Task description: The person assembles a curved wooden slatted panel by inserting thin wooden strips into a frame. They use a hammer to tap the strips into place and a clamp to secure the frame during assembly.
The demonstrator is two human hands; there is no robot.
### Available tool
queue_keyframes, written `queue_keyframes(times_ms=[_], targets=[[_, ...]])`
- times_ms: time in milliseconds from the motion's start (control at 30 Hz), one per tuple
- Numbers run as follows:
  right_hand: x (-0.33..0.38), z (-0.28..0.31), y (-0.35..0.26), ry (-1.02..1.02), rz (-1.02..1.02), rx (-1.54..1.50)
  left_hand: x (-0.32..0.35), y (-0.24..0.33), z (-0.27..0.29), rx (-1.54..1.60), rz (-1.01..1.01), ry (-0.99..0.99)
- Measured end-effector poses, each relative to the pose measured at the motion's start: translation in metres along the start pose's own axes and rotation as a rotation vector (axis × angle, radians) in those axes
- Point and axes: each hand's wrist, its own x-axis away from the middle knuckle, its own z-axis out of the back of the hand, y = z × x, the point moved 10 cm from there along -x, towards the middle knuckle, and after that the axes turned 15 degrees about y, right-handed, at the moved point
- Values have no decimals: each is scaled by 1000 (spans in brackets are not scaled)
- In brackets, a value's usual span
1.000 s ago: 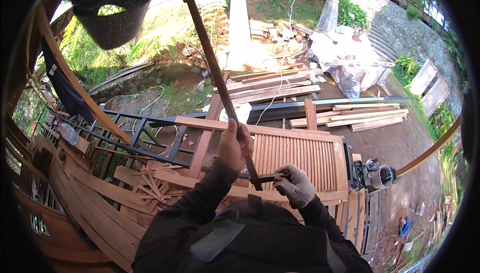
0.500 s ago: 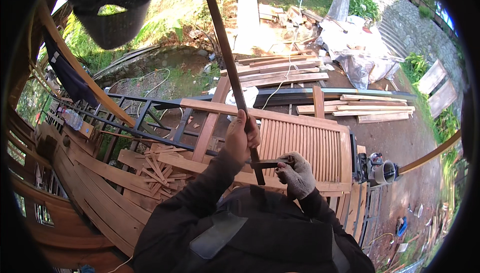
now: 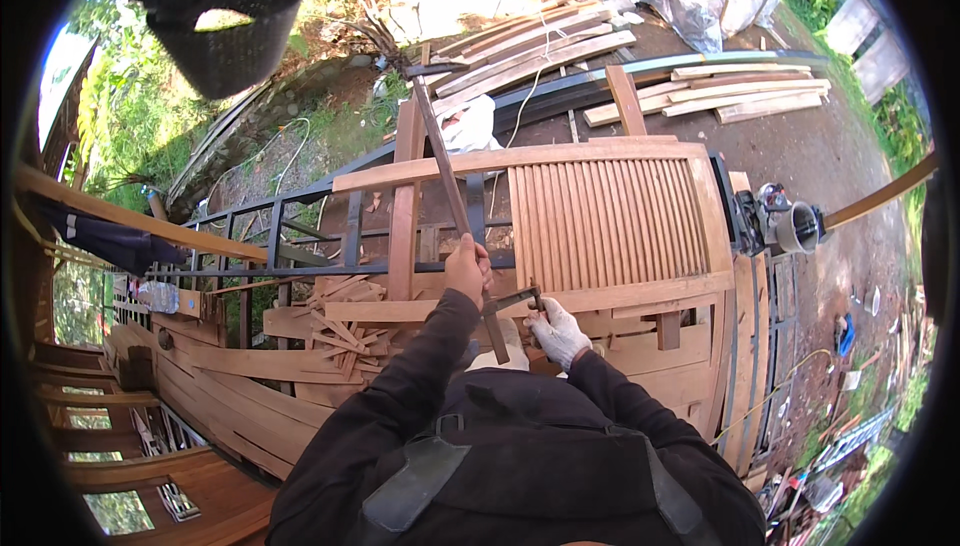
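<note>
A long dark bar clamp slants over the open left end of a wooden louvered panel. My bare left hand is wrapped round its bar, just above the sliding jaw. In a white work glove, my right hand closes on the screw end of that jaw, close to the panel's near rail. The clamp's fixed jaw is at the far end, beyond the panel's far rail. Whether either jaw touches the wood, I cannot tell.
Dark metal framing lies under the panel. Wood offcuts and long boards lie at the near left. Stacked planks are at the far right. A power tool sits just right of the panel.
The clamp has come down from a raised position, its far end now lower in view. Both hands keep their hold. My view has shifted, showing more of the near side.
</note>
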Motion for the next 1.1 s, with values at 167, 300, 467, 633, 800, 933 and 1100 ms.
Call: queue_keyframes(times_ms=[167, 300, 467, 633, 800, 933, 1100], targets=[[0, -37, 105, 92, -205, 49, -72, -107, 32, -214, 151, 86], [-29, -58, 149, 197, -135, 85, -119, -148, 50, -288, 173, 125], [-57, -77, 162, 220, -208, 48, -160, -162, 53, -347, 204, 126], [-68, -97, 184, 288, -216, 57, -183, -169, 60, -414, 204, 106], [-65, -98, 199, 334, -215, -18, -178, -181, 59, -368, 238, 66], [-72, -96, 183, 319, -89, 43, -184, -175, 65, -386, 216, 72], [-89, -93, 177, 291, -145, 32, -198, -175, 52, -361, 239, 66]])
